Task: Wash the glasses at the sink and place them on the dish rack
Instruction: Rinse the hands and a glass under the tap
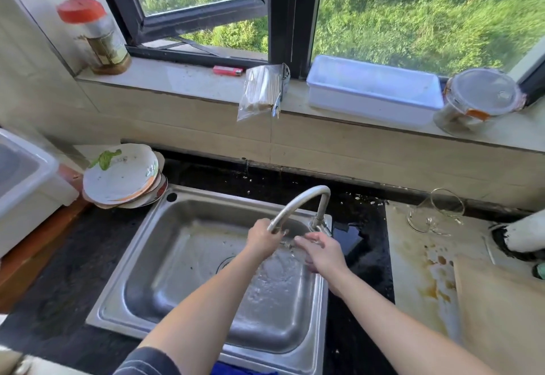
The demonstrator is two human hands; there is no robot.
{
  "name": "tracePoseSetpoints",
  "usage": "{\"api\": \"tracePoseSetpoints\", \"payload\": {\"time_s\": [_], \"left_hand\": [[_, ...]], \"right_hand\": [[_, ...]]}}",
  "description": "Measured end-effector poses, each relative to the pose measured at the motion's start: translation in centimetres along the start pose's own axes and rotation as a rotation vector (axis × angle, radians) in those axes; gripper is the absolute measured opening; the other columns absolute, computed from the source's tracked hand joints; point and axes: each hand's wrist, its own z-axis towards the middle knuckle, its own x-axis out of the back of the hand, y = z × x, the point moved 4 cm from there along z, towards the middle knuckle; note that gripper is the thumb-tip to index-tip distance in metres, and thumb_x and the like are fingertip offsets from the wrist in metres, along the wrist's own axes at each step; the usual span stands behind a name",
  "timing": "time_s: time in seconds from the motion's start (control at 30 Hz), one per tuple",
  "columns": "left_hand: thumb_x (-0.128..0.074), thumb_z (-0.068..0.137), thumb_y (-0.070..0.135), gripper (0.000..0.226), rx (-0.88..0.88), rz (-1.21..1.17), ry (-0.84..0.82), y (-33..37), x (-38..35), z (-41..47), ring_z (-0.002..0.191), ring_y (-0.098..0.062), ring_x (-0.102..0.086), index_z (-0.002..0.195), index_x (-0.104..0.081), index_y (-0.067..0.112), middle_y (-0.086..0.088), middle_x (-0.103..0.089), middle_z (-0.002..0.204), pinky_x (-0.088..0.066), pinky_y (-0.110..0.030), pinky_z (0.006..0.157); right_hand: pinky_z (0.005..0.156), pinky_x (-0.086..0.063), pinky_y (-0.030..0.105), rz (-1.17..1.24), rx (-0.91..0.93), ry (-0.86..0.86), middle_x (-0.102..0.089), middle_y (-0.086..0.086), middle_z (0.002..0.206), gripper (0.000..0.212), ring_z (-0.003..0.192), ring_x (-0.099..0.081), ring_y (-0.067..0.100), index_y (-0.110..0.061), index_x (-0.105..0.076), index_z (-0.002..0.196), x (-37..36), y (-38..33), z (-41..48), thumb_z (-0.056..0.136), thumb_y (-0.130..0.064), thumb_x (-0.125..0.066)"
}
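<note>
Here my left hand point(262, 236) grips the tap point(298, 200) over the sink point(165, 245). My right hand point(323, 252) half hides a water-blurred glass point(295, 249), and I cannot tell its grip. A second glass point(436, 212) lies on the counter point(407, 245).

Sink point(165, 256) in countertop point(73, 256); plates point(124, 177) stacked at its rear-left corner, faucet point(303, 200) at rear right, windowsill point(182, 80) behind and above.

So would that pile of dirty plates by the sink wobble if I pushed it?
Probably. The stack of plates sits uneven, the top one tilted, so it may slide. They look ceramic, so likely heavy and breakable. Leftover scraps suggest greasy, slippery surfaces.
</note>
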Motion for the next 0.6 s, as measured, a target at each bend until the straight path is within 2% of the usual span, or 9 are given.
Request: {"api": "tracePoseSetpoints", "payload": {"time_s": [0.07, 0.13, 0.2, 0.27, 0.33, 0.4, 0.47, 0.53, 0.6], "left_hand": [[-0.047, 0.094, 0.016, 0.013, 0.098, -0.024, 0.058, -1.3, 0.9, 0.4, 0.052, -0.022, -0.052, 0.088, -0.055, 0.007, -0.006, -0.055, 0.067, -0.036, -0.022, 0.038], [-0.042, 0.096, 0.020, 0.019, 0.236, -0.212, -0.004, -2.6, 1.6, 0.6, 0.043, -0.018, -0.043, 0.090, -0.054, 0.006, -0.012, -0.056, 0.066, -0.028, -0.018, 0.038], [-0.041, 0.095, 0.025, 0.021, 0.326, -0.310, -0.043, -3.4, 2.6, 0.3, 0.043, -0.015, -0.035, 0.090, -0.054, 0.010, -0.014, -0.059, 0.068, -0.023, -0.018, 0.043], [-0.041, 0.092, 0.024, 0.017, 0.340, -0.324, -0.030, -4.1, 3.8, -0.2, 0.042, -0.014, -0.028, 0.088, -0.053, 0.013, -0.008, -0.053, 0.065, -0.018, -0.016, 0.042], [-0.039, 0.090, 0.021, 0.015, 0.342, -0.346, 0.005, -4.7, 4.8, -0.7, 0.041, -0.012, -0.023, 0.081, -0.049, 0.014, -0.002, -0.040, 0.057, -0.014, -0.015, 0.041], [-0.037, 0.089, 0.018, 0.016, 0.373, -0.378, 0.054, -5.6, 5.8, -1.4, 0.041, -0.012, -0.021, 0.074, -0.043, 0.016, -0.002, -0.035, 0.054, -0.014, -0.015, 0.041], [-0.037, 0.088, 0.017, 0.019, 0.394, -0.423, 0.109, -7.0, 6.9, -1.9, 0.040, -0.011, -0.021, 0.069, -0.041, 0.016, -0.002, -0.035, 0.053, -0.014, -0.015, 0.040], [-0.038, 0.089, 0.016, 0.019, 0.390, -0.470, 0.148, -8.1, 7.9, -2.4, 0.037, -0.011, -0.022, 0.071, -0.044, 0.014, -0.003, -0.038, 0.055, -0.015, -0.014, 0.038], [-0.039, 0.093, 0.014, 0.016, 0.355, -0.504, 0.164, -8.7, 8.2, -2.6, 0.037, -0.011, -0.025, 0.081, -0.048, 0.011, -0.007, -0.046, 0.060, -0.016, -0.013, 0.037]], "right_hand": [[0.059, -0.053, 0.027, 0.110, 0.005, -0.085, -0.067, 0.006, 0.105, 0.022, 0.079, -0.064, 0.022, -0.018, -0.064, 0.105, -0.9, -1.0, 0.0, 0.088, -0.033, -0.070], [0.060, -0.057, 0.030, 0.149, -0.028, -0.133, -0.064, 0.006, 0.105, 0.015, 0.082, -0.069, 0.027, -0.021, -0.061, 0.099, -2.1, -1.7, 0.1, 0.094, -0.034, -0.063], [0.059, -0.058, 0.033, 0.086, -0.085, -0.147, -0.062, 0.006, 0.100, 0.022, 0.077, -0.071, 0.027, -0.021, -0.057, 0.099, -3.4, -1.8, 0.7, 0.096, -0.043, -0.055], [0.055, -0.055, 0.033, 0.020, -0.106, -0.133, -0.062, 0.004, 0.089, 0.031, 0.064, -0.066, 0.024, -0.018, -0.058, 0.100, -4.6, -1.7, 1.7, 0.095, -0.048, -0.051], [0.058, -0.048, 0.033, -0.075, -0.014, -0.067, -0.061, -0.002, 0.079, 0.024, 0.062, -0.058, 0.017, -0.022, -0.061, 0.100, -5.7, -2.0, 2.5, 0.094, -0.043, -0.052], [0.070, -0.052, 0.033, -0.208, 0.169, -0.024, -0.066, -0.009, 0.084, 0.021, 0.075, -0.062, 0.013, -0.030, -0.063, 0.100, -7.1, -2.6, 2.7, 0.088, -0.046, -0.058], [0.076, -0.053, 0.033, -0.262, 0.265, -0.094, -0.068, -0.013, 0.084, 0.025, 0.082, -0.064, 0.009, -0.032, -0.067, 0.091, -8.9, -3.1, 2.5, 0.080, -0.054, -0.065], [0.062, -0.051, 0.028, -0.295, 0.228, -0.230, -0.068, -0.011, 0.078, 0.029, 0.073, -0.063, 0.009, -0.028, -0.070, 0.086, -10.5, -3.3, 2.2, 0.079, -0.057, -0.068], [0.054, -0.054, 0.027, -0.160, 0.130, -0.228, -0.068, -0.006, 0.079, 0.035, 0.070, -0.064, 0.011, -0.018, -0.071, 0.094, -10.8, -3.5, 2.2, 0.082, -0.052, -0.070]]}}
